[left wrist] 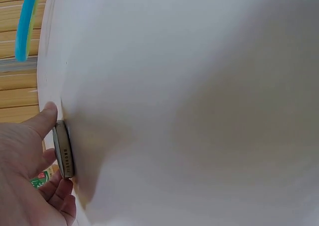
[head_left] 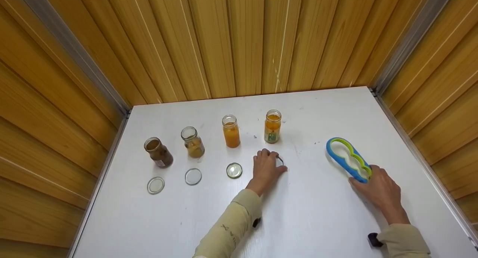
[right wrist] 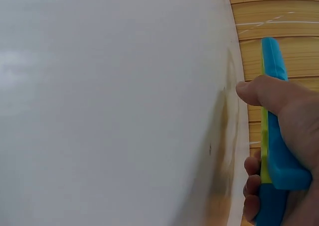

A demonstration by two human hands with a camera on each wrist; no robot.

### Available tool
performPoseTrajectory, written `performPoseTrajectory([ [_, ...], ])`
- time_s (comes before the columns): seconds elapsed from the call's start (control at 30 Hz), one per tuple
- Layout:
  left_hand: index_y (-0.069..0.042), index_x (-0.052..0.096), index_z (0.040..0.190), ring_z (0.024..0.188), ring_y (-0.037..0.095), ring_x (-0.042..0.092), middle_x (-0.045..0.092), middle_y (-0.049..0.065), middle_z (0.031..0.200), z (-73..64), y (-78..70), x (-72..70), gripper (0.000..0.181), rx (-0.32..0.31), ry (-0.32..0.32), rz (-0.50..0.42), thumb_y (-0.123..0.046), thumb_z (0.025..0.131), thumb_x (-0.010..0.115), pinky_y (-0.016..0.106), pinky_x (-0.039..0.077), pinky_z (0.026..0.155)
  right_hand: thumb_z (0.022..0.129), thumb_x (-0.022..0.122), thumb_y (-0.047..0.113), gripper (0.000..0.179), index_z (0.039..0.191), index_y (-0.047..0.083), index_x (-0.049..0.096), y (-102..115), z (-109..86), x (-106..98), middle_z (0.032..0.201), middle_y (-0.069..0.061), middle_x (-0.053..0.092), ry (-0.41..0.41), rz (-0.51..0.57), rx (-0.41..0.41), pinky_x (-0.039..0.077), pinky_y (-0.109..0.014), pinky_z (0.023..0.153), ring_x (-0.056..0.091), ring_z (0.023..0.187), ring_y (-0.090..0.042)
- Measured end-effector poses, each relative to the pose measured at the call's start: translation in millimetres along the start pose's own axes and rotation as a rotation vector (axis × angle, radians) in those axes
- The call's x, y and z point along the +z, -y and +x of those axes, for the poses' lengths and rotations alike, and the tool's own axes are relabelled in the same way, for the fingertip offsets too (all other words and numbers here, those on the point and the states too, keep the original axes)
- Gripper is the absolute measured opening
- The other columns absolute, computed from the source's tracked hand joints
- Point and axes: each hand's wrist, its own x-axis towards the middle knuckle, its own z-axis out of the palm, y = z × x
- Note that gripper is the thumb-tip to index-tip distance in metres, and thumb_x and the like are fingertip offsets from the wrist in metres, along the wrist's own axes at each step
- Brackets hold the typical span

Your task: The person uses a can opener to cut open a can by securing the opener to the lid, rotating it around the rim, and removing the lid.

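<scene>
My left hand [head_left: 266, 169] pinches a round metal jar lid [left wrist: 64, 149] on edge between thumb and fingers, at the white table's surface. Just beyond it stands an uncapped glass jar [head_left: 272, 133] with orange contents and a label. At the right, my right hand [head_left: 382, 189] grips one end of a blue-and-green jar opener [head_left: 340, 161] with a scalloped inner opening. In the right wrist view the thumb lies over the opener's blue side and the fingers curl beneath it.
Further left, three more uncapped jars stand in a row: orange [head_left: 232, 135], yellowish [head_left: 195, 149] and brown [head_left: 163, 158]. Before them lie three loose lids [head_left: 234, 170] on the white table [head_left: 317, 220]. Wood-patterned walls [head_left: 242, 45] enclose the back and sides.
</scene>
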Motion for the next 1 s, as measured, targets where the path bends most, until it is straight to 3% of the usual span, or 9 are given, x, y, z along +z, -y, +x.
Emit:
performPoseTrajectory([
  [0.37, -0.014, 0.071, 0.125, 0.109, 0.019, 0.052, 0.058, 0.002, 0.118, 0.2, 0.2, 0.0, 0.052, 0.014, -0.002, 0.005, -0.046, 0.086, 0.083, 0.032, 0.043, 0.095, 0.084, 0.082, 0.050, 0.087, 0.126, -0.019, 0.052, -5.9, 0.1, 8.5, 0.097, -0.030, 0.057, -0.020, 0.012, 0.050, 0.047, -0.049, 0.059, 0.059, 0.084, -0.042],
  [0.77, -0.014, 0.070, 0.125, 0.109, 0.020, 0.052, 0.057, 0.002, 0.117, -0.2, 0.0, 0.7, 0.053, 0.015, -0.018, 0.022, -0.049, 0.086, 0.082, 0.033, 0.042, 0.095, 0.086, 0.080, 0.051, 0.090, 0.130, -0.021, 0.049, -1.9, 1.6, 5.8, 0.102, -0.033, 0.051, 0.009, 0.000, 0.068, 0.046, -0.051, 0.061, 0.057, 0.084, -0.043],
  [1.0, -0.013, 0.068, 0.129, 0.110, 0.019, 0.051, 0.056, 0.002, 0.119, -1.7, -1.4, -1.3, 0.056, 0.011, -0.019, 0.025, -0.048, 0.088, 0.080, 0.033, 0.042, 0.097, 0.086, 0.081, 0.045, 0.085, 0.124, -0.024, 0.051, 1.2, 2.3, 2.9, 0.097, -0.033, 0.049, 0.026, -0.006, 0.063, 0.043, -0.053, 0.066, 0.051, 0.087, -0.046],
])
